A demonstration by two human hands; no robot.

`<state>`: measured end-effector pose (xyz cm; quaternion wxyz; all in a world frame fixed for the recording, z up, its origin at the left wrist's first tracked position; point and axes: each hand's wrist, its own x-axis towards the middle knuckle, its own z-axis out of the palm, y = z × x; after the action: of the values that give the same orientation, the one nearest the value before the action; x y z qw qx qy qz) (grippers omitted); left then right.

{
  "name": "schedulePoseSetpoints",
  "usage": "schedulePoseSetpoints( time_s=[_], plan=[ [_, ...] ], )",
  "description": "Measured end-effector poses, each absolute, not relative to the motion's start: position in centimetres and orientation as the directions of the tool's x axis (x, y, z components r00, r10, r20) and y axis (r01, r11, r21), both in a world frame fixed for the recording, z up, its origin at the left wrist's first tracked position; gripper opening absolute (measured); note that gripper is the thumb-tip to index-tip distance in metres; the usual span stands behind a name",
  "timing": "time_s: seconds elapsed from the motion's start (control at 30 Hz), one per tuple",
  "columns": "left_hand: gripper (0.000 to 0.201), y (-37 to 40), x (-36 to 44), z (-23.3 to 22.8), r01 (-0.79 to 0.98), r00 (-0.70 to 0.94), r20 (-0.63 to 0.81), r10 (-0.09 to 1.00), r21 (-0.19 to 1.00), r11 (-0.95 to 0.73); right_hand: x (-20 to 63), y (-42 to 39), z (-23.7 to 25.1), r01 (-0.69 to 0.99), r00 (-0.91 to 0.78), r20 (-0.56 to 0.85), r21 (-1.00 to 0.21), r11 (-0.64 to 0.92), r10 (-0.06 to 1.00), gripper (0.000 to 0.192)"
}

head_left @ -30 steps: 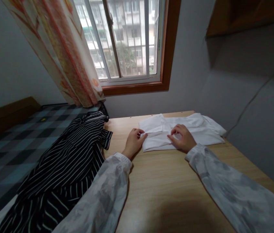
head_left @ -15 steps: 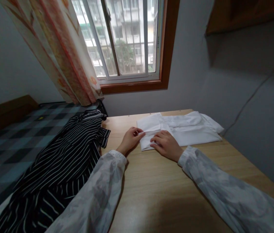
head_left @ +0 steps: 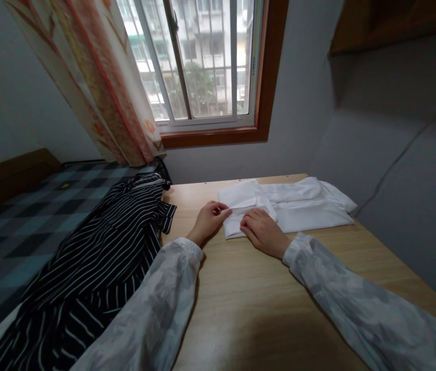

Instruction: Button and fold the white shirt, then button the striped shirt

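A white garment [head_left: 298, 219], folded and looking like a shirt, lies across the far part of the wooden table. At its left edge my left hand [head_left: 210, 220] pinches the cloth between thumb and fingers. My right hand [head_left: 264, 232] rests on the folded part a little to the right, its fingers drawn together with the thumb against the fabric. The fingertips of the right hand are partly hidden, but they appear to grip a bit of the cloth. A folded flap with a straight crease shows between and behind both hands.
A black garment with white stripes [head_left: 102, 247] lies along the table's left side, beside a bed with a checked cover [head_left: 28, 221]. Behind the wooden table [head_left: 233, 304] are a window [head_left: 202, 67] and a patterned curtain [head_left: 98, 87]. A cable [head_left: 399, 154] runs down the right wall.
My right thumb and fingers have drawn closer together on the white shirt. The left hand keeps its pinch at the edge. The camera view has shifted slightly.
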<state>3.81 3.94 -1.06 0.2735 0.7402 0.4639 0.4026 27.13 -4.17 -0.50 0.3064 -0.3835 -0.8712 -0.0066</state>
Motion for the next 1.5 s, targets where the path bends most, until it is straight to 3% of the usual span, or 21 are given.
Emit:
schedulePoseSetpoints(
  time_s=[0.57,0.83,1.17,1.3,1.5],
  plan=[
    [0.026,4.3,3.9,-1.5,0.463,0.236,0.357,0.904,0.777,-0.427,24.7,-4.3,-1.2,0.647,-0.460,0.516,-0.363,0.671,0.723,0.005],
    [0.024,4.5,3.9,-1.8,0.467,0.225,0.373,0.900,0.770,-0.436,24.1,-4.7,-1.1,0.702,-0.472,0.503,-0.282,0.654,0.724,0.007],
    [0.021,4.6,3.9,-2.2,0.478,0.296,0.444,0.846,0.697,-0.534,25.4,-5.1,-0.9,0.649,-0.517,0.551,-0.246,0.720,0.655,0.009],
    [0.020,4.1,4.0,-1.7,0.528,0.369,0.484,0.794,0.593,-0.607,25.4,-5.4,-0.7,0.631,-0.513,0.573,-0.254,0.733,0.640,0.010],
    [0.037,3.3,4.2,-1.2,0.639,0.596,0.460,0.658,0.226,-0.736,25.8,-5.7,-0.8,0.577,-0.533,0.600,-0.258,0.774,0.597,0.011]
  ],
)
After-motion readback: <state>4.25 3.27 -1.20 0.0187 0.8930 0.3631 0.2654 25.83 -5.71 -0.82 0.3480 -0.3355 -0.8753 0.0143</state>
